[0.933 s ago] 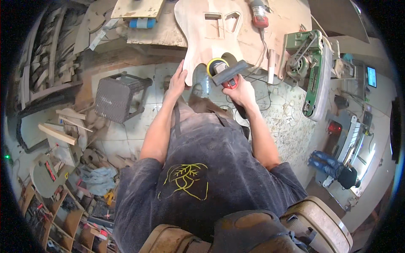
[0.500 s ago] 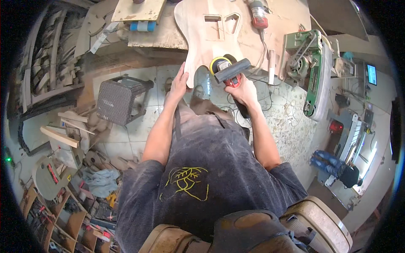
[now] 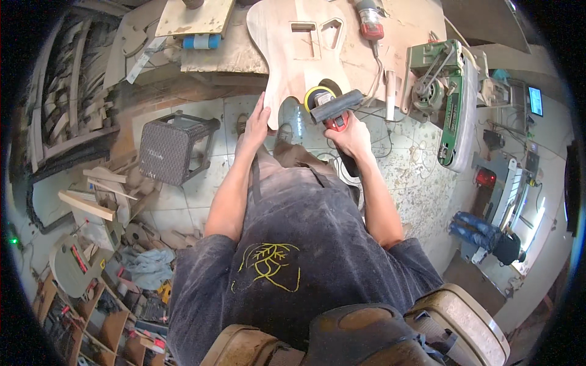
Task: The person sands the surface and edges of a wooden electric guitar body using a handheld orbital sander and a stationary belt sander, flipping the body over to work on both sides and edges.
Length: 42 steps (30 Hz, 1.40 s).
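Observation:
A pale wooden guitar body (image 3: 299, 70) lies on the workbench, its lower horn jutting past the near edge. My left hand (image 3: 255, 126) grips the outer side of that horn, fingers along the wood and thumb out of sight. In my right hand (image 3: 352, 138) is a red and black power sander (image 3: 336, 108) with a round yellow-edged pad. The fingers wrap round its handle, partly hidden by the tool. Its pad sits by the inner curve of the body's cutaway; whether it touches the wood is hard to tell.
On the workbench (image 3: 226, 61), a red and grey power tool (image 3: 370, 21) with a cord lies behind the body. A green belt sander (image 3: 452, 104) stands at right, a dark stool (image 3: 174, 148) at left. Another person (image 3: 488, 236) is farther off at right.
The bench and guitar body have shifted slightly left in view. Both hands keep their holds, and the sander stays by the cutaway with little movement.

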{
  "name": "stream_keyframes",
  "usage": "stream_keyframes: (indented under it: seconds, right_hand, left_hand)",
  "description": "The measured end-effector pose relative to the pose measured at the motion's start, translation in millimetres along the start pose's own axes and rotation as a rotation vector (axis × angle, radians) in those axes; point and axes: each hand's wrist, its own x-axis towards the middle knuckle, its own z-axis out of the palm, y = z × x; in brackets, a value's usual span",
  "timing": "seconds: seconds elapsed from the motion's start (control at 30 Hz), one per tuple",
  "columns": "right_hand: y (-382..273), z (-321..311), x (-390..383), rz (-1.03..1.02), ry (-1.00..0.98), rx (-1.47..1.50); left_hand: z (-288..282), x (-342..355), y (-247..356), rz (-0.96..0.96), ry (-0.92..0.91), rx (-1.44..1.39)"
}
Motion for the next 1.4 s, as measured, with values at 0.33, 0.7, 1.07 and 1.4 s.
stream_keyframes:
  seconds: [0.33,0.7,1.07,1.4]
  right_hand:
    - [-23,11,5,0.066,-0.008,0.065]
    - [-56,25,-11,0.189,0.048,0.241]
    - [-55,52,-50,0.585,0.313,0.342]
    - [-87,69,-44,0.614,0.243,0.449]
  left_hand:
    - [-7,-3,3,-0.067,-0.020,0.024]
    - [-41,25,10,-0.240,-0.377,-0.010]
    - [-57,53,22,-0.410,-0.698,0.068]
    - [-60,63,37,-0.493,-0.792,0.082]
